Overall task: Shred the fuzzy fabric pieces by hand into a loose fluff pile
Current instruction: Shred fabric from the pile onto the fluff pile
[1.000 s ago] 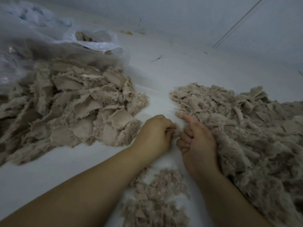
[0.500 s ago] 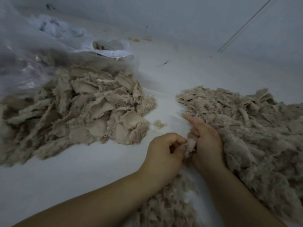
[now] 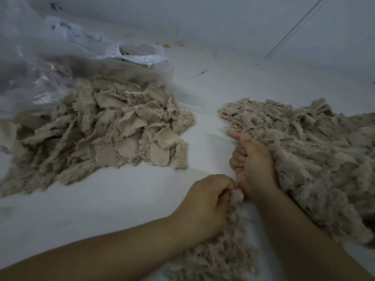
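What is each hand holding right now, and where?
Left hand pinches a small fluff tuft at its top. Right hand: fingers curled, contents unclear.

Dim, flat, bluish light; soft picture.
No hard shadows, only faint shade under the piles (image 3: 105, 134). Pale glare on the plastic bag (image 3: 140, 57) far left. Left edge smeared with blur; straight lines bend toward the corners.

readable text: none | labels, brands, numbers, signs: none legible on any surface in view
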